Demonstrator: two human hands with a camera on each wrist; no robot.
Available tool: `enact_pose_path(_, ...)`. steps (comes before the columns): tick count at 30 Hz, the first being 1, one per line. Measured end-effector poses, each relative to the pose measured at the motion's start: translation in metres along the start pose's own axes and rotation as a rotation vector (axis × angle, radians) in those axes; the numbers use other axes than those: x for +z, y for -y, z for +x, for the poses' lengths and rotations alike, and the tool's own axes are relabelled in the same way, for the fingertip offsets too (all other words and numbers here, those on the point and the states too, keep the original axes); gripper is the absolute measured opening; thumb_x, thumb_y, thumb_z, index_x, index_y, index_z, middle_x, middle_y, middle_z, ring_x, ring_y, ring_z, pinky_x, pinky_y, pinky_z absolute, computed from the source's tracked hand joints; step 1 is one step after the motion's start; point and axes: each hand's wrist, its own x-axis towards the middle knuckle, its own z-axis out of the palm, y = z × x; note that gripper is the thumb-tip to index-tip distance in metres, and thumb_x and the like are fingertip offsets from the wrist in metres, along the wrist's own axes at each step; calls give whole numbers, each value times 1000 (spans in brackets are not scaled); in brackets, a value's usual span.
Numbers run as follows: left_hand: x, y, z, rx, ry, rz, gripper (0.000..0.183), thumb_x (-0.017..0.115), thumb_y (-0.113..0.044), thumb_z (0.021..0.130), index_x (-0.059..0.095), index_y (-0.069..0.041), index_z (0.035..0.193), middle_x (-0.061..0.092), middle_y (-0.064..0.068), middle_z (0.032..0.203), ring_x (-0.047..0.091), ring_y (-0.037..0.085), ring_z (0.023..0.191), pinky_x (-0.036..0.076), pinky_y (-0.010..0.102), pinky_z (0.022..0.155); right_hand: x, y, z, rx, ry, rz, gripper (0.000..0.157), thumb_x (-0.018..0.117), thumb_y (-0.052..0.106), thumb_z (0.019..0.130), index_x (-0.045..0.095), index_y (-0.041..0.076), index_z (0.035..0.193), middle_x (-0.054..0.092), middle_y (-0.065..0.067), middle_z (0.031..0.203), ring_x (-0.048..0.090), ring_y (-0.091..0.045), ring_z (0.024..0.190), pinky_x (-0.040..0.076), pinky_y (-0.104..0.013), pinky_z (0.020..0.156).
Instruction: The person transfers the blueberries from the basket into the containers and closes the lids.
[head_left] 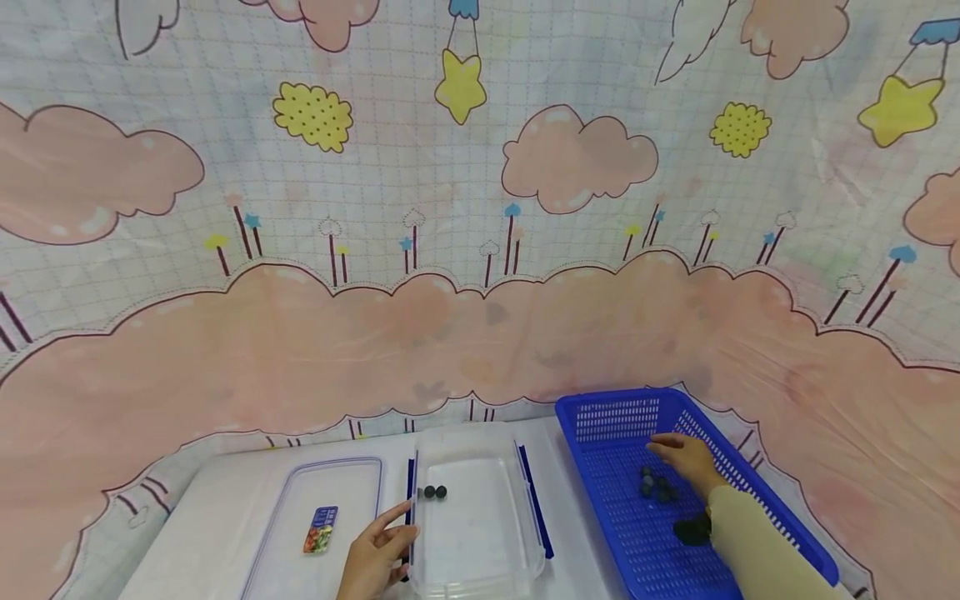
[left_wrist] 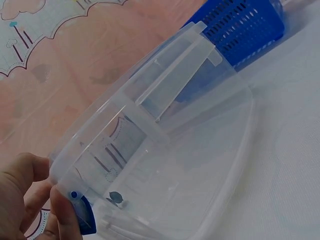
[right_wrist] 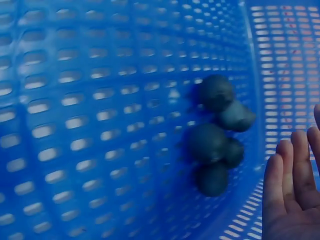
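Note:
A clear plastic container (head_left: 472, 521) with blue side clips stands in the middle of the table. Two small, dark, round blueberry-like fruits (head_left: 435, 492) lie inside it near its left wall. My left hand (head_left: 378, 550) pinches the left wall of this container, thumb and fingers beside the blue clip (left_wrist: 84, 212). Over the blue basket (head_left: 600, 500), my right hand (head_left: 686, 458) is held with fingers extended and nothing in them. Beneath and beside it, several more dark round fruits (right_wrist: 210, 142) sit clustered on the basket floor.
Left of the container lies a clear lid (head_left: 281, 533) with a blue-edged seal and a colourful label (head_left: 321, 530). A dark green item (head_left: 692, 530) rests in the basket below the right sleeve. A patterned cloth (head_left: 450, 350) hangs behind the white table.

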Motion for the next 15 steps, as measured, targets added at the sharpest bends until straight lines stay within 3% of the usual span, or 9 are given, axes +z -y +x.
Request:
enact_pose_path(8,0,2,-2,4,1,16,51,70,-16,91,55,-4,137,65,-5,84,54,14,73,54,27,56,11,-17,-1,10,-8,-111,32,64,15,94,65,-9,115,63,-29,118,56,-47,113,44,-60,96)
enact_pose_path(15,1,0,-3,10,-9,17,50,70,-16,90,55,-4,137,64,-4,83,54,13,73,53,27,55,14,-17,1,-1,7,-128,32,65,14,92,65,-11,113,66,-27,112,59,-42,106,45,-57,94)
